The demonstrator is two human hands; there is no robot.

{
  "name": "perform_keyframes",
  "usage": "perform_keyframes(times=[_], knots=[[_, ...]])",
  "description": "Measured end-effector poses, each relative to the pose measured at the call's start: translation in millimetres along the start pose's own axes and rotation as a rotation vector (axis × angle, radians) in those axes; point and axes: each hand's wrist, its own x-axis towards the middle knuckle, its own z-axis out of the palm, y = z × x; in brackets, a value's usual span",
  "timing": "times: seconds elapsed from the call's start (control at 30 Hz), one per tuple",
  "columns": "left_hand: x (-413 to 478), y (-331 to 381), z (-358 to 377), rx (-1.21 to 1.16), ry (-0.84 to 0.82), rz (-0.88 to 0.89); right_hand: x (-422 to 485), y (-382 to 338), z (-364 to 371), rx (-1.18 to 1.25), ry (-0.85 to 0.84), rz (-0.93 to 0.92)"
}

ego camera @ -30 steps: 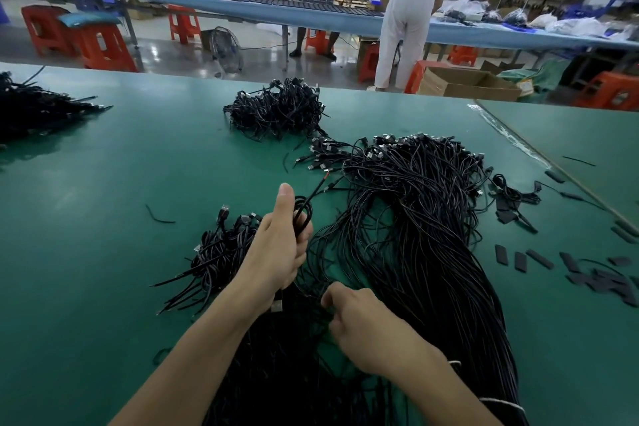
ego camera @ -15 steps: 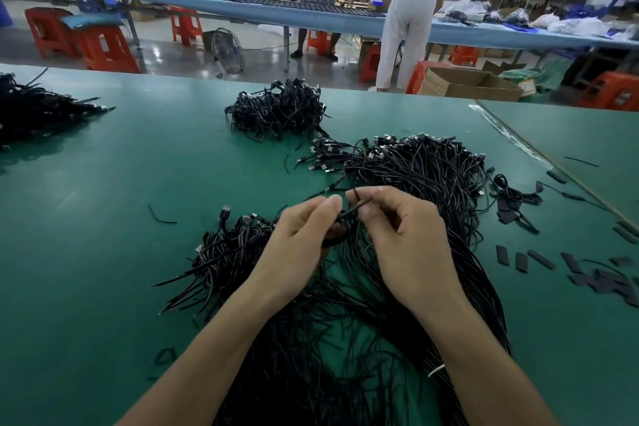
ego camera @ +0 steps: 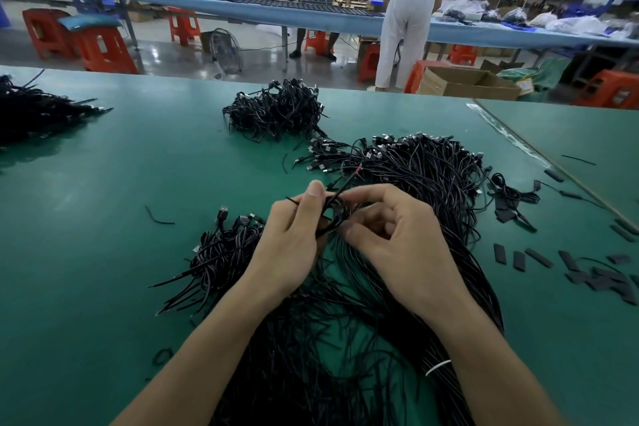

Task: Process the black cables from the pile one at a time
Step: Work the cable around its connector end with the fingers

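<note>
Fingers (ego camera: 316,190) of left hand (ego camera: 287,249) and right hand (ego camera: 401,249) pinch one coiled cable (ego camera: 332,216); bunch (ego camera: 224,252) left of them looks done, pile (ego camera: 415,176) beyond barely dented.

Beyond the green table (ego camera: 86,218) stand orange stools (ego camera: 103,52) and a floor fan (ego camera: 225,49); a cardboard box (ego camera: 463,84) sits farther right.

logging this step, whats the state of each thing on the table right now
left hand: grips the coiled cable
right hand: pinches the same cable
coiled cable: small loop, one end sticking out
main pile: loose, uncoiled, under both hands
left heap: bundled cables, not held
far heap: tangled, untouched
black strips: scattered flat at right
</note>
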Motion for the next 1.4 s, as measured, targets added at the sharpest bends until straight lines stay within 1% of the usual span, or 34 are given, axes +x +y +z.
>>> perform_keyframes(times=[0.1, 0.2, 0.27, 0.37, 0.47, 0.53, 0.63, 0.7, 0.77, 0.8, 0.87, 0.93, 0.97, 1.03, 1.13, 1.2, 1.27, 1.37, 1.4], knots=[[-1, 1, 1, -0.067, 0.043, 0.003, -1, 3, -1, -0.056, 0.068, 0.069], [0, 1, 0, -0.101, 0.067, 0.011, -3, 5, 0, -0.094, 0.049, 0.098], [0, 0, 0, -0.110, 0.060, -0.002, -5, 4, 2, -0.092, 0.023, 0.087], [0, 1, 0, -0.108, 0.042, -0.019, -6, 1, 5, -0.072, 0.034, 0.048], [2, 0, 0, -0.098, 0.069, -0.023, -8, -3, 8, -0.078, 0.011, 0.011], [3, -1, 0, -0.080, 0.112, -0.025, -10, -7, 9, -0.152, -0.026, -0.038], [6, -4, 1, -0.061, 0.172, -0.060, -13, -11, 9, -0.356, -0.076, -0.144], [5, -8, 1, 0.004, 0.170, -0.068, -15, -17, 9, -0.544, -0.100, -0.278], [4, -12, -1, 0.095, 0.063, -0.065, -15, -22, 8, -0.763, -0.129, -0.436], [4, -14, -2, 0.130, -0.017, -0.096, -14, -24, 8, -0.841, -0.151, -0.474], [2, -15, -6, 0.170, -0.162, -0.204, -13, -26, 7, -0.915, -0.191, -0.485], [0, -13, -9, 0.107, -0.252, -0.323, -11, -26, 5, -0.879, -0.241, -0.482], [-1, -13, -9, 0.058, -0.277, -0.382, -10, -27, 4, -0.813, -0.267, -0.468], [-1, -13, -9, 0.020, -0.294, -0.479, -7, -26, 3, -0.648, -0.287, -0.385], [-1, -14, -8, -0.067, -0.342, -0.557, -2, -19, 1, -0.516, -0.259, -0.255], [-2, -15, -9, -0.151, -0.423, -0.566, 0, -13, -1, -0.463, -0.242, -0.188], [-3, -16, -12, -0.153, -0.521, -0.547, 2, -10, -5, -0.455, -0.255, -0.133], [-4, -12, -15, 0.014, -0.687, -0.401, 3, -7, -9, -0.477, -0.287, -0.108], [-4, -11, -15, 0.067, -0.720, -0.363, 3, -6, -10, -0.492, -0.295, -0.112]])
